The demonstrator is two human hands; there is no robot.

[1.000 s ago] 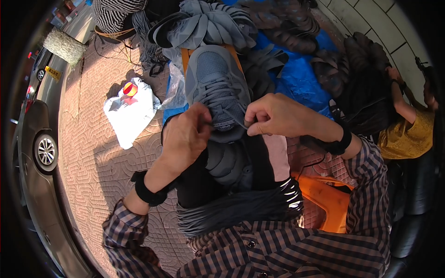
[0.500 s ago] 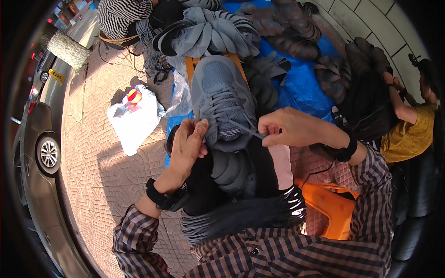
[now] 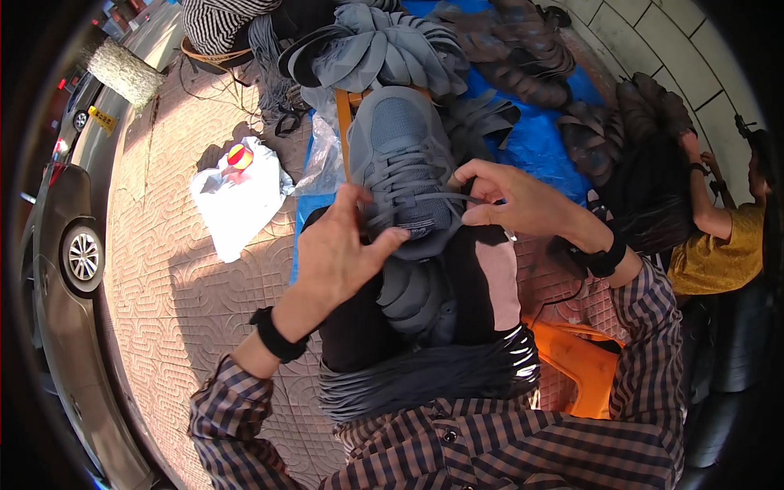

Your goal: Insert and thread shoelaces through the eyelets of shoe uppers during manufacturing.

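Note:
A grey shoe upper with a mesh toe points away from me, its laces threaded in rows across the front. My right hand is closed at the upper's right side, pinching a grey shoelace that runs taut over the tongue. On the left side, my left hand has thumb and forefinger spread apart; the thumb tip is by the tongue and the forefinger is blurred near the eyelets. More grey uppers sit between my thighs. Across my lap lies a bundle of dark laces.
Stacked grey uppers and brown-black ones lie on a blue sheet ahead. A white plastic bag is on the paving at left, near a parked car. An orange plastic piece stands at right. Another person sits far right.
My left hand has left the upper's left edge and opened, its thumb now reaching toward the tongue. My right hand has drawn slightly upward and right with the lace.

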